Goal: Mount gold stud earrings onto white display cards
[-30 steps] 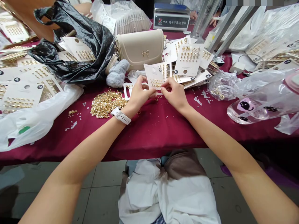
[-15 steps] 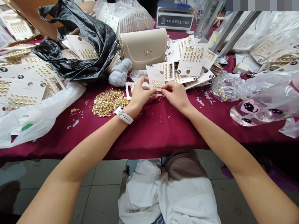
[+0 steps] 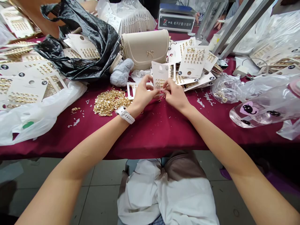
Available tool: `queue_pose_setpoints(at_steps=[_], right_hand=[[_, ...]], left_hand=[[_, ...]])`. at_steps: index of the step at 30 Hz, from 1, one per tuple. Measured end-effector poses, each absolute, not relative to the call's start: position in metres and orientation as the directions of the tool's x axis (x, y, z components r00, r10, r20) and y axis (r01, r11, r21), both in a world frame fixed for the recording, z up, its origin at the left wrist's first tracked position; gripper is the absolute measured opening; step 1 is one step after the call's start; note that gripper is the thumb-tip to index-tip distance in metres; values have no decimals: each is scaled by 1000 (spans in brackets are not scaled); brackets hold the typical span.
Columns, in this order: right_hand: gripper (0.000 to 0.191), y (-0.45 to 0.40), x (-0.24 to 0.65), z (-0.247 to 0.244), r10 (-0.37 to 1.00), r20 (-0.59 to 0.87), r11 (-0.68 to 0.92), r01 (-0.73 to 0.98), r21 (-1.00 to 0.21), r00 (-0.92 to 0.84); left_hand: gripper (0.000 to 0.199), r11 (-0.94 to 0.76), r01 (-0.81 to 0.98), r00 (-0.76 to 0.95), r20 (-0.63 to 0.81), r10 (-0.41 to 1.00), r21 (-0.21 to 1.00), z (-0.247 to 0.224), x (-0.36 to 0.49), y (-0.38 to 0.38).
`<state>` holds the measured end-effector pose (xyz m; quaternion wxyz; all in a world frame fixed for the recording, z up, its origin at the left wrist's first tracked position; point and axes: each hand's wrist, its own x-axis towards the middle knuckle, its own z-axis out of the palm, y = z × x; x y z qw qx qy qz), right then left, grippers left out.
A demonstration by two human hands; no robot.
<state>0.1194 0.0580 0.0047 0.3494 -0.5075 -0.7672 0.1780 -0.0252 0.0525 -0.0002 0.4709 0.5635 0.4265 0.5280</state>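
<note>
Between my hands stands a white earring card (image 3: pixel 160 71), upright, with rows of small gold earrings near its lower edge. My left hand (image 3: pixel 145 91) grips the card's lower left side, thumb and fingers closed. At the lower right edge, the fingers of my right hand (image 3: pixel 173 93) pinch together against the card; any small piece between them is hidden. A pile of small gold pieces (image 3: pixel 110 101) lies on the dark red cloth (image 3: pixel 150 131) left of my left wrist. Just left of my left hand is a white card frame (image 3: pixel 129 90). A few gold hooks (image 3: pixel 160 98) lie beneath my hands.
Behind the card stand a beige handbag (image 3: pixel 146 47) and a grey plush charm (image 3: pixel 121 72). Filled earring cards (image 3: pixel 193 61) are heaped to the right, near a clear bottle (image 3: pixel 257 114). A black plastic bag (image 3: pixel 98 40) stands left, a scale (image 3: pixel 176 22) at the back.
The card has turned more upright and shifted slightly right. My right hand's fingers have moved up onto the card's lower right part.
</note>
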Motion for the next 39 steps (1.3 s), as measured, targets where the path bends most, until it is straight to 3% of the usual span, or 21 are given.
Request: queue_pose_setpoints(at_steps=[10,30,39], right_hand=[[27,55,118,9,890,409,412,745,-525,-203],[40,46,113,20,921,303,342,880,-330,-244],[39,48,111,12,908,338,363,866,-343,-247]], left_hand=[[32,-277,135,60,272,961,951,2,-24,51],[32,-272,165,86,261,961,948,8,-20,43],[26,-340,108,155,322,934,934,3,-24,48]])
